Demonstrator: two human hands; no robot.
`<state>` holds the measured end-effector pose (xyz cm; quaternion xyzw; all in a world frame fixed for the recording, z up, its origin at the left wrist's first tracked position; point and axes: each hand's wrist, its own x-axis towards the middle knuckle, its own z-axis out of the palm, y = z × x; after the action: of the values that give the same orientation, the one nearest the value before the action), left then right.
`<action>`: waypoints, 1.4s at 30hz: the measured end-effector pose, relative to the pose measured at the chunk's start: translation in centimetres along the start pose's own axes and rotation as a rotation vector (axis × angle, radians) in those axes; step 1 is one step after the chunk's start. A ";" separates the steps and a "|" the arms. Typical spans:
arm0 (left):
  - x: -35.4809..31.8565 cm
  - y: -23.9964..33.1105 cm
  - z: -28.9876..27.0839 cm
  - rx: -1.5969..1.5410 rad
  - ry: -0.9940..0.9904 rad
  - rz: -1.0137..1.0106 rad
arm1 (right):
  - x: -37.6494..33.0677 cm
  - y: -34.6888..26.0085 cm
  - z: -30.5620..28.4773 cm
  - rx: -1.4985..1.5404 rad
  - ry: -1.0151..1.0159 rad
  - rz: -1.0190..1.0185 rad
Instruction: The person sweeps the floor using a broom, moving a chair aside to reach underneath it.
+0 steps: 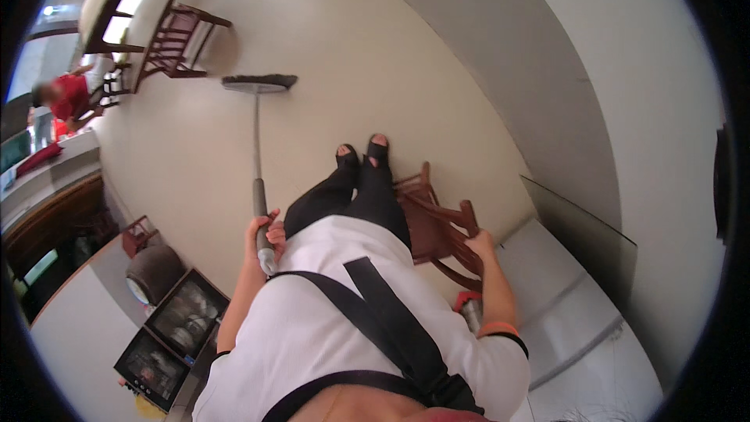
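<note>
Broom (259, 191) in left hand (274, 236), right hand (481, 244) on chair (426, 234), second chair (181, 22) ahead left

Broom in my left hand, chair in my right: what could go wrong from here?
The broom, held by the left hand alone, might twist or swing sideways. The chair in the right hand stands close to your legs, so shifting it could bump them. The open-toed black footwear might not protect against a dragged chair.
</note>
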<state>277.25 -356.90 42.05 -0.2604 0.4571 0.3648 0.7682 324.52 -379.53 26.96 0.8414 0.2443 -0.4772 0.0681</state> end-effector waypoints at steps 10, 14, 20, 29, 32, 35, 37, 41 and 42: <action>-1.0 0.7 -1.0 -0.132 -0.002 -0.040 | -3.0 -5.2 -0.7 -0.162 -0.042 -0.052; -1.7 2.3 -1.2 -0.171 -0.081 -0.087 | -4.3 -7.5 -4.1 -0.149 0.014 0.011; -1.2 1.4 -0.5 -0.143 -0.041 -0.060 | -0.8 -9.7 -8.7 -0.233 0.077 0.079; 2.5 -3.5 4.0 -0.261 -0.122 0.030 | 8.2 -9.4 -21.5 -0.395 0.114 0.034; 3.5 -4.6 5.6 -0.350 -0.153 0.041 | 13.8 -7.9 -25.9 -0.403 0.115 0.014; 2.3 -4.4 7.4 -0.458 -0.225 0.100 | 17.2 -8.1 -28.8 -0.335 0.156 -0.022; 2.2 -4.7 8.2 -0.479 -0.263 0.131 | 19.0 -6.9 -29.8 -0.347 0.312 -0.048; 1.5 -5.0 9.8 -0.521 -0.287 0.204 | 20.3 -8.1 -31.6 -0.399 0.440 -0.067; 1.3 -5.2 9.9 -0.537 -0.285 0.219 | 19.9 -8.8 -32.6 -0.420 0.434 -0.099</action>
<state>286.91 -352.31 45.67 -0.3493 0.2577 0.5858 0.6844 353.88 -353.68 28.81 0.8783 0.3872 -0.2280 0.1633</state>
